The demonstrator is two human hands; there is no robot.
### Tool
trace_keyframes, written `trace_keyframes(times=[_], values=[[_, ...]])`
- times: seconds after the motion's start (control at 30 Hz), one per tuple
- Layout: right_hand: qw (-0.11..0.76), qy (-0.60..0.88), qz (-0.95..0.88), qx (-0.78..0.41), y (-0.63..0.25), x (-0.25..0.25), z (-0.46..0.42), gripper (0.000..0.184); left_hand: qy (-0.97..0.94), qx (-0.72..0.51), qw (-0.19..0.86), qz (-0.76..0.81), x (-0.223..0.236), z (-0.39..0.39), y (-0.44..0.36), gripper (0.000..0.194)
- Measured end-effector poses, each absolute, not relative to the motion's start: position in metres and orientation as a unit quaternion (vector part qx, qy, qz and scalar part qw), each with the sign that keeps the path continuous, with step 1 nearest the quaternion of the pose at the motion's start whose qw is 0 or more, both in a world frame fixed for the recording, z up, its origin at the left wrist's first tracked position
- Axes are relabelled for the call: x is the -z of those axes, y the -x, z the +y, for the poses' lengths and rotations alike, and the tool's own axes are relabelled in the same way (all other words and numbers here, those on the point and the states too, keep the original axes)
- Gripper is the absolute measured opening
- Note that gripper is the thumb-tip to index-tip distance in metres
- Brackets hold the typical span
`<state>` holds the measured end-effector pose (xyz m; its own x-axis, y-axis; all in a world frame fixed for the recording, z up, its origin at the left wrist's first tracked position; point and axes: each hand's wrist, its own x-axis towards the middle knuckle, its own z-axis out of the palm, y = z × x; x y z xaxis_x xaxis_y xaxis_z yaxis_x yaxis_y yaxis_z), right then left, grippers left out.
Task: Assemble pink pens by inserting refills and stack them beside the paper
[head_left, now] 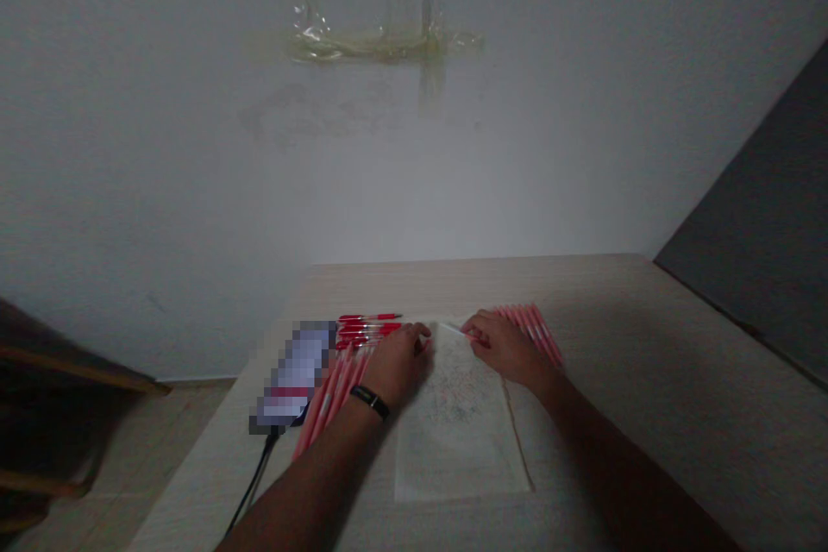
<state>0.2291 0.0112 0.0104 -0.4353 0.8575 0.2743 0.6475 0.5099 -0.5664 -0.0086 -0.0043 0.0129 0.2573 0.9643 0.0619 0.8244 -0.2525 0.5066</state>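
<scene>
My right hand (504,345) pinches a slim pen-like stick with a whitish end (453,329) over the top of a pale sheet (462,457). Whether it is a whole pen or only a part is too blurred to tell. Across the sheet my left hand (401,355) has its fingers curled together; a small pinkish bit shows at the fingertips, too small to name. Beside that hand lie several red pens (368,329) and long pink pens (329,397), partly hidden by my wrist. Several more pink pens (540,332) lie in a row behind my right hand.
A phone with a blurred screen (297,375) rests at the table's left edge, its black cable (255,474) running toward me. The wooden table (614,302) meets a wall with old tape (368,47). Dark wooden furniture (71,371) stands on the floor at left.
</scene>
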Motion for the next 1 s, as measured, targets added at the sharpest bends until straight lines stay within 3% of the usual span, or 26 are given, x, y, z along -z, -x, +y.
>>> trace_keyframes(times=[0.23,0.4,0.7,1.0], values=[[0.273,0.445,-0.832,-0.189,-0.23,-0.01,0.013,0.028,-0.767,-0.212,0.154,0.585,-0.017,-0.006,0.007,0.024],[0.273,0.4,-0.853,-0.194,-0.228,-0.016,0.009,0.03,-0.813,-0.263,0.127,0.504,-0.024,-0.01,0.002,0.027],[0.27,0.372,-0.873,-0.162,-0.221,-0.017,0.004,0.025,-0.843,-0.203,0.135,0.479,-0.023,-0.015,-0.009,0.03],[0.245,0.382,-0.886,-0.095,-0.219,-0.028,0.0,0.02,-0.831,-0.227,0.159,0.481,-0.019,-0.015,-0.01,0.033]])
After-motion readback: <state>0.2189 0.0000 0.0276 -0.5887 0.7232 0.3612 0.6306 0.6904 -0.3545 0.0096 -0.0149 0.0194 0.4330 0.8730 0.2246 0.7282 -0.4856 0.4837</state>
